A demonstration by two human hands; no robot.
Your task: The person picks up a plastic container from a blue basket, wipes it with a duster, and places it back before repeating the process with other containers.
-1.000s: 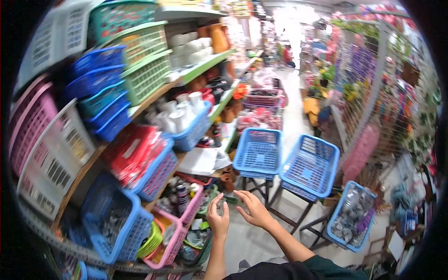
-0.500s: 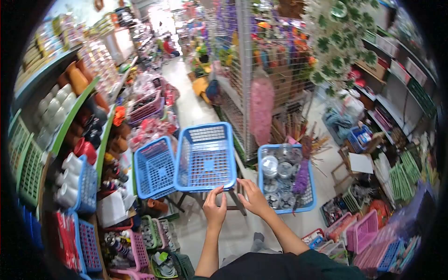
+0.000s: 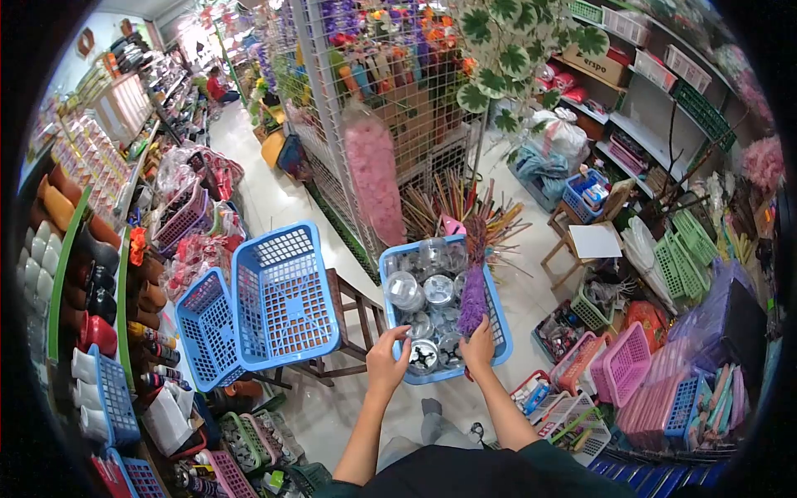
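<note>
Here the person's left hand (image 3: 387,358) and right hand (image 3: 479,347) are closing on the near rim of a blue basket (image 3: 501,325) of clear containers (image 3: 425,292) (a purple brush (image 3: 473,296) lies inside), right of the empty baskets (image 3: 282,292). Fingers rest open, nothing gripped; next likely calls for a firm two-handed hold.

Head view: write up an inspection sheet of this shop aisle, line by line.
Surface: tiled floor, walkway between displays.
Job's things: blue basket filled with clear round containers; purple bundle lying inside.
Clutter: two empty blue baskets on a wooden stool; pink baskets on the floor.
Hands: left hand and right hand on the basket's near edge.
Cables: nothing seen.
Surroundings: wire grid rack, stocked shelves either side.
</note>
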